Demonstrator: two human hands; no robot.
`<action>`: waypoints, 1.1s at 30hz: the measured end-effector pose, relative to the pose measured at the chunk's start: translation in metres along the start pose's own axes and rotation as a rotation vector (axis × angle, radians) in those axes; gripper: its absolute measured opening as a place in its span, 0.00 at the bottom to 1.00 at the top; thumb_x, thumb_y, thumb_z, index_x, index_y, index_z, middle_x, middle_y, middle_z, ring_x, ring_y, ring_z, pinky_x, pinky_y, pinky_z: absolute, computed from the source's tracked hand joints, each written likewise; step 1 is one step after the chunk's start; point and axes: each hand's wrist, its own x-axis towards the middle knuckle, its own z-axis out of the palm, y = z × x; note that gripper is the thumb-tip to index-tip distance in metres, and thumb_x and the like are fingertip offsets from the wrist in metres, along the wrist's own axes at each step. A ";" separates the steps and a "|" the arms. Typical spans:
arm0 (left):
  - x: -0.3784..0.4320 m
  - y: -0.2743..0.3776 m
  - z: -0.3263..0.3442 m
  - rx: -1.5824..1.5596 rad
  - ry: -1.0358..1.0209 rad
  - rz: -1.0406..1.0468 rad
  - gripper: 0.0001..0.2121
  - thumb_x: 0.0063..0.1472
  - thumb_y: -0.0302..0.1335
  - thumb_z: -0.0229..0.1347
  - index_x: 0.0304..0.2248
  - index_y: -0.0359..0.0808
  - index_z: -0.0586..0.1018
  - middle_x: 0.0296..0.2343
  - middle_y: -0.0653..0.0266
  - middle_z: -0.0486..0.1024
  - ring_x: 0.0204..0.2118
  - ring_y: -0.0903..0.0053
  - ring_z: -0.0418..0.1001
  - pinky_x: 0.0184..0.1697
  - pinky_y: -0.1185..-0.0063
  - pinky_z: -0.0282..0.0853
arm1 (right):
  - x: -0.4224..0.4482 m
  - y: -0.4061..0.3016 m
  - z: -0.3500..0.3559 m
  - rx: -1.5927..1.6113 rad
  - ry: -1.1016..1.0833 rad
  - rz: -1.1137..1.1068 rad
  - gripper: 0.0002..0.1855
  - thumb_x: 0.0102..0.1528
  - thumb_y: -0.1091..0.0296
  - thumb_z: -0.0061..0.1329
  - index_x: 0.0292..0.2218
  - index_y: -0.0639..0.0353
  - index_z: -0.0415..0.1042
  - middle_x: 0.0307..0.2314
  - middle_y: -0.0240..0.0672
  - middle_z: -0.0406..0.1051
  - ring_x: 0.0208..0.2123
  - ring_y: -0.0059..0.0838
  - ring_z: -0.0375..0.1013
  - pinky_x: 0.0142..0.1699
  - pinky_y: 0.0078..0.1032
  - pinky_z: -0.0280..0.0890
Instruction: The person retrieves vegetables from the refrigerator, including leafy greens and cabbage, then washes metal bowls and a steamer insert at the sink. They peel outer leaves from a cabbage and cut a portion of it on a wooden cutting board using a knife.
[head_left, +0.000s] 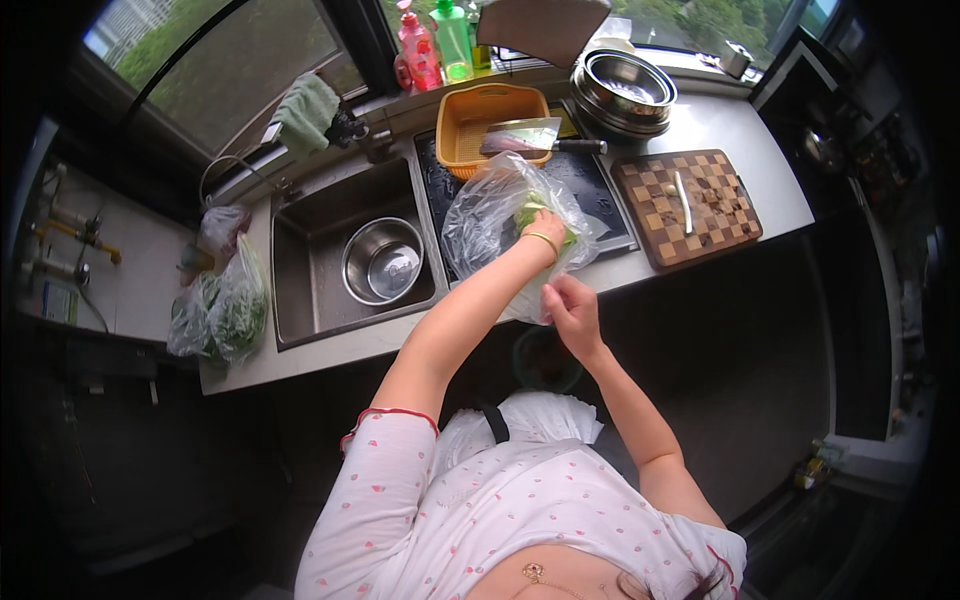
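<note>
A clear plastic bag (480, 217) lies over the black drainboard beside the sink, with a pale green vegetable (531, 206) inside. My left hand (546, 231), a gold bangle at its wrist, reaches into the bag and has its fingers on the vegetable; the fingertips are partly hidden. The edge of the bag is pinched in my right hand (571, 307), near the counter's front edge. Behind the bag, a cleaver (523, 138) rests across an orange plastic basket (493, 101). On the checkered wooden cutting board (652, 214) at the right lie a white stalk (683, 202) and a small pale piece (670, 190).
The sink (307, 277) holds a steel bowl (383, 261). Bagged leafy greens (238, 304) sit left of it. Stacked steel pots (626, 94) stand behind the board. Bottles (453, 45) line the windowsill, and a green cloth (307, 112) hangs near the faucet.
</note>
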 end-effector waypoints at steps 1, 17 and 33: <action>0.015 -0.026 0.034 -0.066 0.129 -0.009 0.19 0.53 0.26 0.48 0.44 0.28 0.69 0.48 0.40 0.58 0.54 0.56 0.56 0.53 0.73 0.57 | -0.001 -0.006 0.019 0.011 0.009 0.008 0.10 0.52 0.74 0.43 0.20 0.66 0.63 0.15 0.30 0.61 0.14 0.15 0.64 0.19 0.13 0.58; 0.074 -0.060 -0.002 0.090 0.135 0.429 0.23 0.54 0.47 0.44 0.40 0.35 0.73 0.40 0.51 0.69 0.46 0.61 0.64 0.52 0.68 0.54 | 0.028 0.107 -0.044 -0.540 0.592 0.242 0.10 0.51 0.73 0.42 0.37 0.63 0.66 0.32 0.39 0.66 0.28 0.30 0.69 0.32 0.20 0.66; 0.032 -0.093 -0.055 -1.348 -0.512 0.403 0.31 0.45 0.36 0.62 0.47 0.32 0.65 0.41 0.61 0.69 0.43 0.79 0.66 0.46 0.79 0.62 | 0.077 0.132 -0.064 0.450 0.436 0.543 0.37 0.52 0.41 0.41 0.53 0.59 0.51 0.45 0.36 0.61 0.43 0.24 0.63 0.46 0.23 0.60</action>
